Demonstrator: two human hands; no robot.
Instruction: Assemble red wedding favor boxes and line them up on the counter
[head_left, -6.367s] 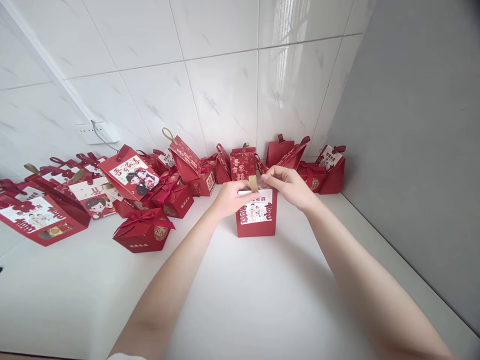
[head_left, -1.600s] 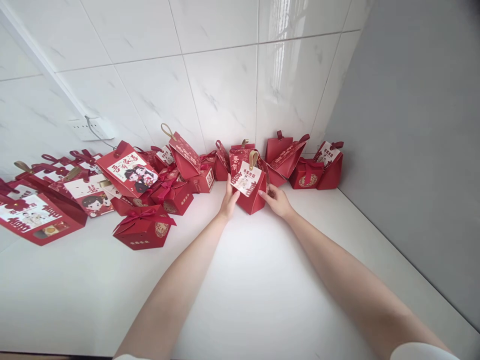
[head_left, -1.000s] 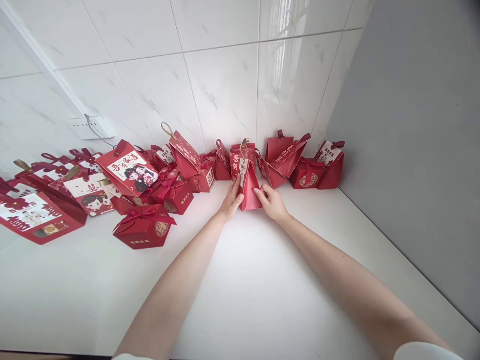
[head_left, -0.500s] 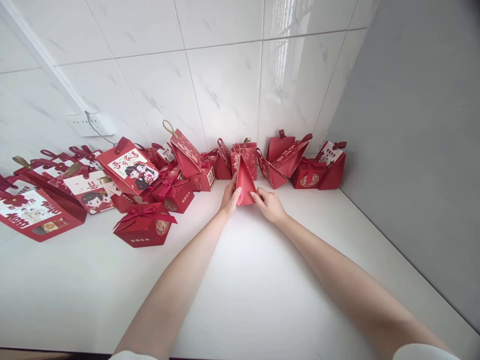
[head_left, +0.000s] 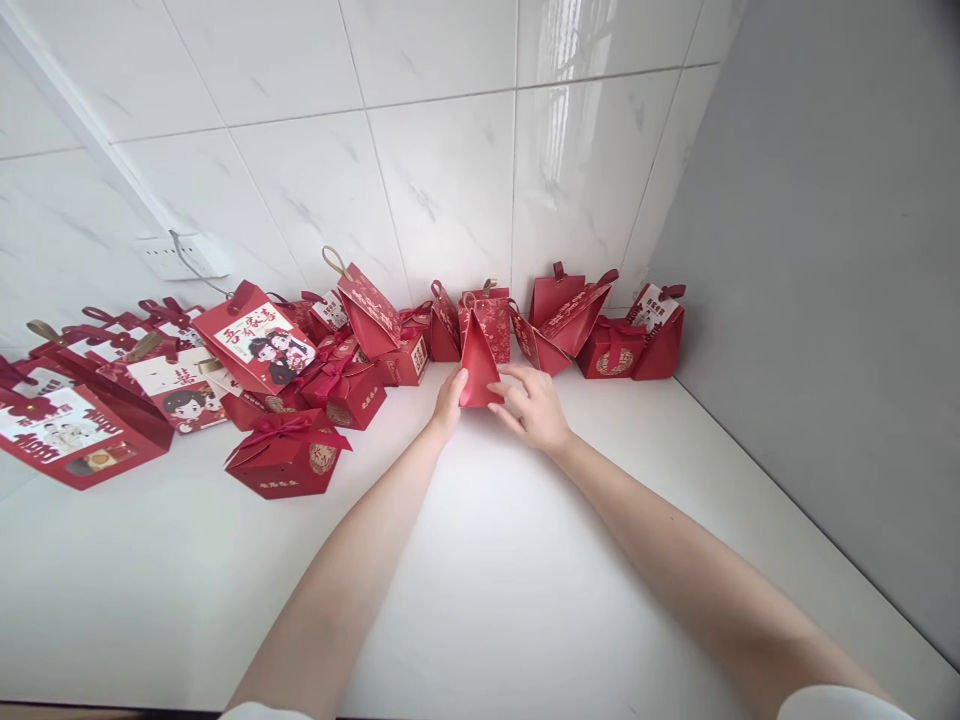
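A small red gift box (head_left: pixel 478 365) with a plain triangular side facing me stands on the white table in front of another red box with a printed pattern (head_left: pixel 493 312). My left hand (head_left: pixel 450 395) grips its left edge, the thumb on the near side and the other fingers hidden behind. At its right lower edge is my right hand (head_left: pixel 534 405), fingers spread and bent, the fingertips at the box's surface without closing round it. A thin loop rises from the top of the box.
Red gift boxes with ribbon handles line the tiled wall (head_left: pixel 442 190). A ribboned box (head_left: pixel 289 465) sits nearest on the left, by a box with a cartoon couple (head_left: pixel 259 340) and larger bags (head_left: pixel 82 430). More boxes (head_left: pixel 611 350) stand right, near a grey panel (head_left: pixel 825 300).
My right hand has loosened its pinch on the box's right edge and its fingers have spread. My left hand still holds the box. The view has shifted slightly.
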